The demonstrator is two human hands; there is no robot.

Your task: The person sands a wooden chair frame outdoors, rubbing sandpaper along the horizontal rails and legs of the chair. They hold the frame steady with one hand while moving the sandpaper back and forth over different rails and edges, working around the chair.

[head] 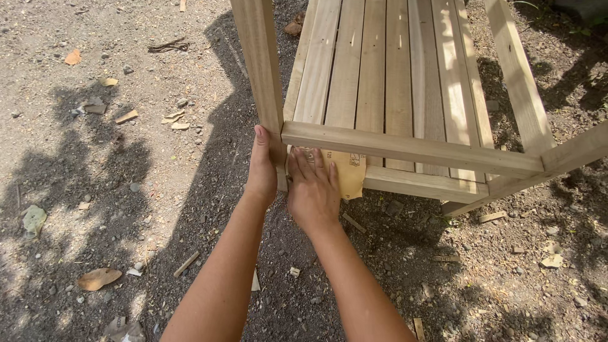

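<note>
A pale wooden slatted frame lies on its side on the ground, its slats running away from me. My left hand grips the upright leg at the near left corner, thumb up along the wood. My right hand presses flat, fingers spread, on a tan sheet of sandpaper against the lower rail just under the front cross rail. Most of the sandpaper shows to the right of my fingers; its left part is hidden under the hand.
Gravelly dirt surrounds the frame, littered with wood offcuts, dry leaves and small stones. A second angled rail juts out at right. Shadows fall across the ground at left and below.
</note>
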